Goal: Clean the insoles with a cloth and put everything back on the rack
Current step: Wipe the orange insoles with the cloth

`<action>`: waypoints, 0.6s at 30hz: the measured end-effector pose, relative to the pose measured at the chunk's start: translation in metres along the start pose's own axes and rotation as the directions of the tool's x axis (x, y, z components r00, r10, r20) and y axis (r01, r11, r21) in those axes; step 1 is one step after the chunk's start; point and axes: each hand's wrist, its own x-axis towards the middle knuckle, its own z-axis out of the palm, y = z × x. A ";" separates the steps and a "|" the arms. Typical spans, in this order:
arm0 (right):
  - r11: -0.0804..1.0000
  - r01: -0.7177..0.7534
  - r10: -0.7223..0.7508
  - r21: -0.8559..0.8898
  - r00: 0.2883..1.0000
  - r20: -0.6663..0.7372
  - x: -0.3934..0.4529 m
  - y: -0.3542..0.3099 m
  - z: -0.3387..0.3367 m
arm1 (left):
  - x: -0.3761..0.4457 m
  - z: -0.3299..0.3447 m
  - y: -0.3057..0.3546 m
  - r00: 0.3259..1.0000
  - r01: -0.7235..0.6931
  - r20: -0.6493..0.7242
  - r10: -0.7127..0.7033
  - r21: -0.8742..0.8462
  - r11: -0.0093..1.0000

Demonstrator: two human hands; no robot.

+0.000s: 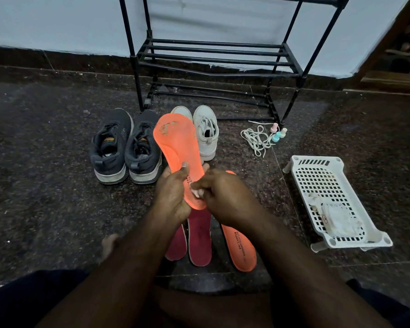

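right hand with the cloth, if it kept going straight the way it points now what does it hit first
The right hand points leftward at the heel of the held orange insole; its cloth already touches it. Just beyond is the left hand.

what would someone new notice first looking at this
The bright orange insole at centre, gripped by the left hand while the right hand rubs a small cloth on its heel. Three more insoles lie on the floor beneath, dark shoes sit to the left, and a white basket lies to the right.
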 end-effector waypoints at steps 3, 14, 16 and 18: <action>0.999 -0.014 0.017 0.051 0.998 -0.062 -0.001 -0.002 0.006 | 0.000 0.001 -0.001 1.000 -0.014 0.006 0.014 0.005 1.000; 0.994 -0.111 0.111 0.006 0.981 -0.162 0.006 0.008 0.014 | 0.000 -0.003 -0.003 1.000 -0.013 -0.011 0.014 0.023 1.000; 0.994 -0.108 0.106 -0.013 0.990 -0.089 0.003 0.004 0.018 | 0.000 -0.003 -0.002 1.000 -0.013 -0.004 0.013 -0.022 1.000; 0.995 -0.097 0.097 -0.016 0.995 -0.011 0.000 0.000 0.019 | 0.001 -0.002 -0.001 0.999 -0.033 -0.001 0.033 -0.041 0.999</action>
